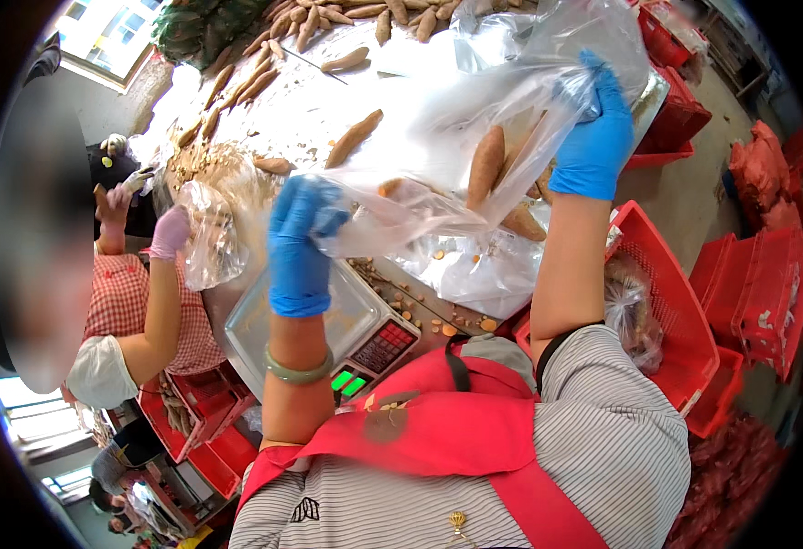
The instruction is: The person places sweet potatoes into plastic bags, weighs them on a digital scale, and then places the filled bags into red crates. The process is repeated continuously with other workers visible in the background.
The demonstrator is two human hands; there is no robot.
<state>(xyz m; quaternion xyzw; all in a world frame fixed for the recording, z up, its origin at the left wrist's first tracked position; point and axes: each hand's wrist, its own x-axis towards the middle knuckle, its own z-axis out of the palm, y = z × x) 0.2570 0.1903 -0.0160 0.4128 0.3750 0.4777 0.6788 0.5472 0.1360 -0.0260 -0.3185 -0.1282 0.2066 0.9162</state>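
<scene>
The left hand (pixel 302 233), in a blue glove, was positioned beyond the scale (pixel 354 309). Its fingers were curled closed on the near-left edge of a clear plastic bag (pixel 410 221); motion blur obscured the exact finger placement. The right hand (pixel 600 137), gloved likewise, was set farther away and to the right. Its fingers were bent together and gripped the gathered film at the right side of the same bag.

The bag was stretched between both hands, above the near part of the white-covered table (pixel 420 114). A brown tuber (pixel 486 166) stood tilted at the right portion of the film, with further tubers beside it; whether these lay inside the bag or behind it could not be determined.

A single tuber (pixel 354 139) lay on the table between the hands, on the far side. A heap of tubers (pixel 355 13) occupied the far edge. Cut slices (pixel 449 329) were scattered to the right of the scale, whose green display (pixel 348 382) was lit. A red crate (pixel 662 284) was located at the near right. On the left, a co-worker's pink-gloved hand (pixel 171 231) was beside another clear bag (pixel 216 242).
</scene>
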